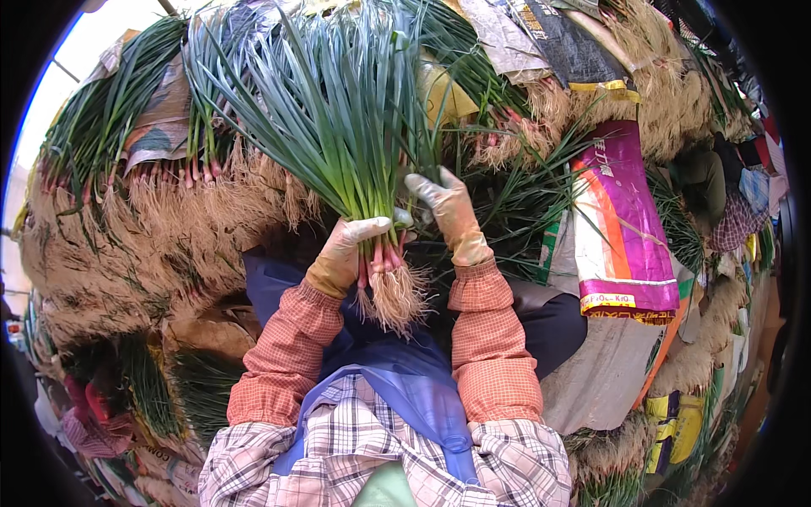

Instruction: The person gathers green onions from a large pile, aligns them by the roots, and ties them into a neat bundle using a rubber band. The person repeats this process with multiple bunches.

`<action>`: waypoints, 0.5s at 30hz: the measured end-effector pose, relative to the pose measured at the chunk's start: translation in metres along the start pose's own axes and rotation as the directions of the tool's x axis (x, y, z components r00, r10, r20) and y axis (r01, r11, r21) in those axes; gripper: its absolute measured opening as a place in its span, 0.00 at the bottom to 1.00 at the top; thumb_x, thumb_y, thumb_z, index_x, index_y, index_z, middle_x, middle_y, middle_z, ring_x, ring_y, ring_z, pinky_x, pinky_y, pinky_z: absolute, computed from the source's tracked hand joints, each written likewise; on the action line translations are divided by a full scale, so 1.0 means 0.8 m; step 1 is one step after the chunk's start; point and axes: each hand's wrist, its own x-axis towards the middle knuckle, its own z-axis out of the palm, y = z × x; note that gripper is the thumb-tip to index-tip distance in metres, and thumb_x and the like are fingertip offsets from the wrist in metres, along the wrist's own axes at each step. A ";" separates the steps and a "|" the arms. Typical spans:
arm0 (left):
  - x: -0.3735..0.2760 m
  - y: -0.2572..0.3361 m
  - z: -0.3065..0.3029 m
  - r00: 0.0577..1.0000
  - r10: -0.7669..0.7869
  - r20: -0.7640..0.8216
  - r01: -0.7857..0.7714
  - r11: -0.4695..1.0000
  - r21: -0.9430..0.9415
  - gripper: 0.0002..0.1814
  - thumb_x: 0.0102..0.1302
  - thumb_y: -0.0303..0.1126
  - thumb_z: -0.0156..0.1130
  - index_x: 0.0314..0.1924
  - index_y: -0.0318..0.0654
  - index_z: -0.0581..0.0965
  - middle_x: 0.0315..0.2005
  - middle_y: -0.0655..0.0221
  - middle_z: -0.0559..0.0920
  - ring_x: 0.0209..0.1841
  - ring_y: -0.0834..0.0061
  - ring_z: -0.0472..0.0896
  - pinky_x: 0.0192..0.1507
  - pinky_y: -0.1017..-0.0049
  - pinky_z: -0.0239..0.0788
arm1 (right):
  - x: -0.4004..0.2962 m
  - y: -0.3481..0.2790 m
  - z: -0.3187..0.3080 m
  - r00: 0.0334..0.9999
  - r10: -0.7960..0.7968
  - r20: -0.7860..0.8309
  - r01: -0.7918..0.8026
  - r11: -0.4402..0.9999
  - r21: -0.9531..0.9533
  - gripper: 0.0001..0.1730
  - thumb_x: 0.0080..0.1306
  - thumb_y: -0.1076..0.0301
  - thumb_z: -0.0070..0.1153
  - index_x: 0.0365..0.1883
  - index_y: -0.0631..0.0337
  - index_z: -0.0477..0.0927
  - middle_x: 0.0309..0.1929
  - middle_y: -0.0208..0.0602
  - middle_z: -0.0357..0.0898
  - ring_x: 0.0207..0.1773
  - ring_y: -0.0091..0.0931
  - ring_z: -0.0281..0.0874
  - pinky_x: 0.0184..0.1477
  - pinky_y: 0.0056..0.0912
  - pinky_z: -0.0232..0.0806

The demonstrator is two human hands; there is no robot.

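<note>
My left hand [347, 248], in a pale work glove, is closed around a bunch of green onions [364, 158] just above its pinkish bulbs. The long leaves fan upward and away from me. Below the fist hang the pale, stringy roots [396, 295]. My right hand [448, 212], also gloved, is raised on the right of the bunch by its outer leaves. Its thumb and forefinger are spread at some dark leaves; whether they pinch one is unclear. Orange checked sleeves cover both forearms, and a blue apron [386, 380] lies over my front and lap.
Heaped green onions [114, 108] lie at the back left, their matted roots [158, 228] facing me. Loose leaves [526, 190] spread on the right. A purple printed sack [630, 222] lies there. More sacks and onions stand around, and a person [741, 196] is at the far right.
</note>
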 end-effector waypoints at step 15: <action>-0.015 0.037 -0.008 0.996 0.016 -0.083 -0.017 1.000 -0.003 0.18 0.63 0.38 0.59 0.36 0.23 0.79 0.17 0.54 0.81 0.15 0.67 0.79 0.26 0.71 0.77 | -0.034 -0.062 0.018 0.829 0.354 0.433 -0.148 0.885 -0.441 0.16 0.69 0.64 0.58 0.53 0.58 0.77 0.23 0.29 0.78 0.22 0.20 0.71 0.24 0.27 0.64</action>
